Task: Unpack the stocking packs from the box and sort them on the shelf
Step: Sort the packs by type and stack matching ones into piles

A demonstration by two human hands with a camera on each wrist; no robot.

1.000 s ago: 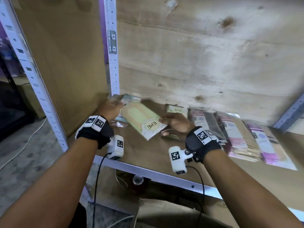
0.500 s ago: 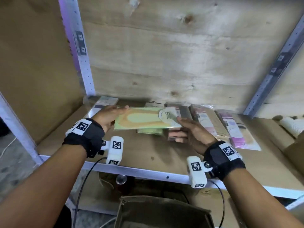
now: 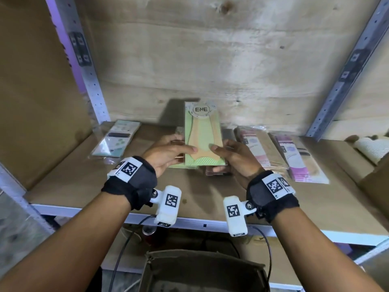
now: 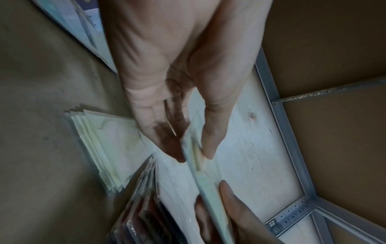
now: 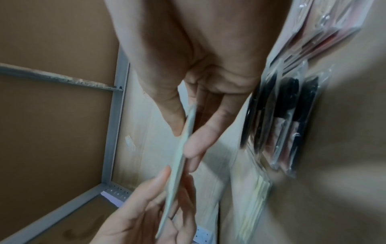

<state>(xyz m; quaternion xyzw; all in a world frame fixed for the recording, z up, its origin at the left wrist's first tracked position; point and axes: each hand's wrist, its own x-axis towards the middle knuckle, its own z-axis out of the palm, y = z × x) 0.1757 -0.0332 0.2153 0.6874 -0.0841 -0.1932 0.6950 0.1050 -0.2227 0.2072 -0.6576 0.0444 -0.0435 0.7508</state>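
Observation:
A green stocking pack (image 3: pixel 201 133) with a round "ENE" label stands upright above the shelf board (image 3: pixel 80 186), label end up. My left hand (image 3: pixel 171 151) pinches its lower left edge and my right hand (image 3: pixel 228 151) pinches its lower right edge. In the left wrist view the left thumb and fingers (image 4: pixel 208 145) clamp the thin pack (image 4: pixel 206 189) edge-on. In the right wrist view the right hand (image 5: pixel 183 140) pinches the same pack (image 5: pixel 177 165). A stack of similar green packs (image 4: pixel 108 148) lies on the shelf just under the hands. The open box (image 3: pixel 202 268) sits below the shelf.
A teal pack (image 3: pixel 115 140) lies at the shelf's left. Pink and brown packs (image 3: pixel 259 148) and a purple pile (image 3: pixel 299 159) lie to the right, with dark packs (image 5: pixel 282 123) beside the green stack. A plywood back wall (image 3: pixel 210 70) and metal uprights (image 3: pixel 347 70) bound the bay.
The green pack has been turned from lying crosswise between my hands to standing upright with its label at the top. Both hands have moved closer together at its lower end.

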